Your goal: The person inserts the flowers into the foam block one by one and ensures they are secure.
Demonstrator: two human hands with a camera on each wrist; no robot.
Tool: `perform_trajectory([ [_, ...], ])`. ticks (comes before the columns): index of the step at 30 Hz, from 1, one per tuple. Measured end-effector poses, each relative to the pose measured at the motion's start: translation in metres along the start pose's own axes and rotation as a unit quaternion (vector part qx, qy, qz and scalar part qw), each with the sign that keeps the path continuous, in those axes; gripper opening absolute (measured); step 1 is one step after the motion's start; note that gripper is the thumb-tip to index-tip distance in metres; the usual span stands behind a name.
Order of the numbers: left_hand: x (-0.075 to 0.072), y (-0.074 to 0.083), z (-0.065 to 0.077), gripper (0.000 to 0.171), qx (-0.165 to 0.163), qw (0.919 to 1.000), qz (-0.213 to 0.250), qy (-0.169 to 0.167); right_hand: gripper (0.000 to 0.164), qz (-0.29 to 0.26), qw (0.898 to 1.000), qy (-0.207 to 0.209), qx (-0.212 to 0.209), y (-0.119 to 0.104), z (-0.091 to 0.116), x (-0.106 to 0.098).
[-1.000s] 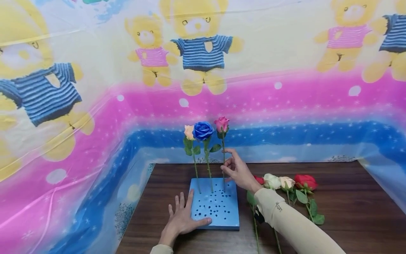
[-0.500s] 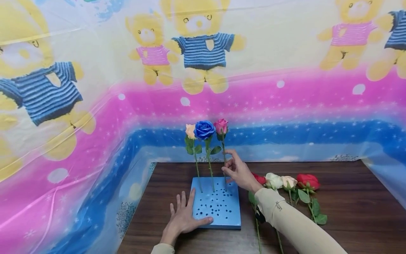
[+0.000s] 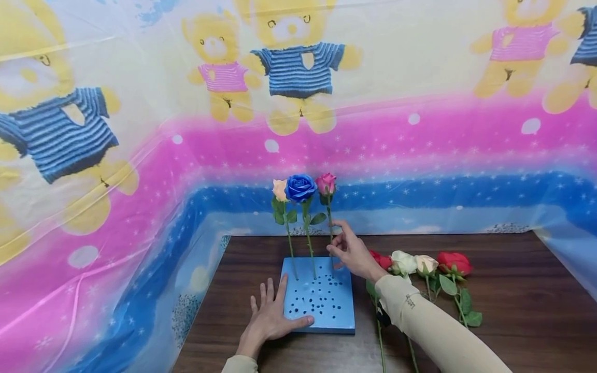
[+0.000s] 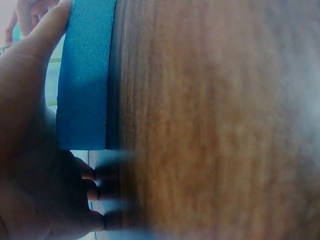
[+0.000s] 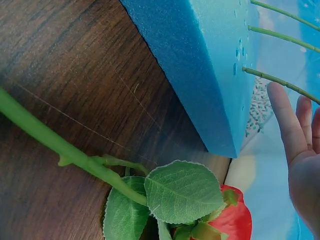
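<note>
A light-blue foam block (image 3: pixel 319 324) dotted with small holes lies on the table. Along its far part stand a peach rose (image 3: pixel 280 190), a blue rose (image 3: pixel 300 187) and a pink rose (image 3: pixel 326 183), stems in the foam. My right hand (image 3: pixel 355 255) pinches the pink rose's stem low down; in the right wrist view its fingers (image 5: pixel 287 122) meet the stem just above the block. My left hand (image 3: pixel 270 316) rests spread at the block's left side, thumb over the front of its top. The left wrist view shows the block's side (image 4: pixel 85 75) beside that palm.
Right of the block, partly under my right forearm, lie a red rose (image 3: pixel 380 259), a white rose (image 3: pixel 403 262), a cream rose (image 3: pixel 426 264) and another red rose (image 3: pixel 454 263). A bear-print cloth (image 3: pixel 396 155) hangs behind the dark wooden table (image 3: pixel 508 290).
Over the last second, the pink rose's bloom has come slightly lower and closer to the blue rose, my right hand still at its stem. The left hand stays put; the head view shifts slightly.
</note>
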State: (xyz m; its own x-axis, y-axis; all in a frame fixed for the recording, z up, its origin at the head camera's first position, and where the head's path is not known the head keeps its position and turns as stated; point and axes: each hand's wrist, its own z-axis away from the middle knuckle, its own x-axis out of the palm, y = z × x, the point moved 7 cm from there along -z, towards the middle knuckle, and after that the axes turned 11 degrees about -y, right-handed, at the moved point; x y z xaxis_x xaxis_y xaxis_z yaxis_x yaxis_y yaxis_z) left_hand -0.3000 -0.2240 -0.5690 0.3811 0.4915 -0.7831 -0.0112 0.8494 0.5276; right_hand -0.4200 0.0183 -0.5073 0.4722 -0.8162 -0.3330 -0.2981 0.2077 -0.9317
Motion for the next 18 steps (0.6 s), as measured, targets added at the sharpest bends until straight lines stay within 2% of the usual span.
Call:
perform_trajectory([
  [12,0.000,0.002,-0.002,0.139,0.001,1.0000,0.003,0.001,0.068,0.017,1.000,0.010,0.005,0.000,0.003,-0.008],
  [18,0.001,0.001,-0.002,0.139,-0.003,1.0000,0.004,0.001,0.081,0.008,1.000,0.020,0.021,0.005,0.008,-0.013],
])
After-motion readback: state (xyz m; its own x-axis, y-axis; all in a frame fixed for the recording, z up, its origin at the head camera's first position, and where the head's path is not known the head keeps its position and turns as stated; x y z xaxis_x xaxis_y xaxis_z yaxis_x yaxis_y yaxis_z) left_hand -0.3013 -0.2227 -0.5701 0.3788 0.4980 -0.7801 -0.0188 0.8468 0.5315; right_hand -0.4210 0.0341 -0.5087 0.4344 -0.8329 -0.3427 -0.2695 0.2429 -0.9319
